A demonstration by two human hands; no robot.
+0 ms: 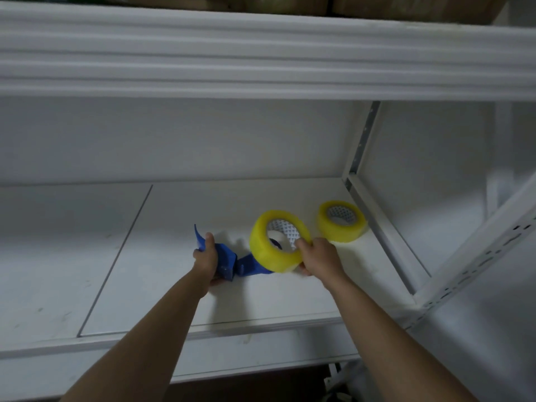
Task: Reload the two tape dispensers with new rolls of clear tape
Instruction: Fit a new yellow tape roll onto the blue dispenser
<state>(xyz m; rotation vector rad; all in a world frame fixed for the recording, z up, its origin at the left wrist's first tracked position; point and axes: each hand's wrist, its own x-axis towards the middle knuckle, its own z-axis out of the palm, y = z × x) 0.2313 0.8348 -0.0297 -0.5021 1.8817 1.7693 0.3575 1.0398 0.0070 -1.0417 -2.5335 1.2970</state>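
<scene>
Loading the first dispenser, judging by the layout. Left hand (206, 258) gripped the blue tape dispenser (229, 261) by its handle end, fingers wrapped around it, body low over the white shelf (162, 256); whether it touched the shelf was unclear. The dispenser's long axis ran left to right, hub end pointing away from that grip toward the right hand (317, 256). Right hand pinched the tape roll (275, 240) at its near rim, thumb inside the core, fingers under. The roll stood tilted on edge, directly right of the left grip, overlapping the dispenser's hub end, core roughly in line with it. Next move probably hinges on that core-to-hub alignment. The spare tape roll (341, 220) lay flat further right, beyond the right hand, untouched. No second dispenser in view.
</scene>
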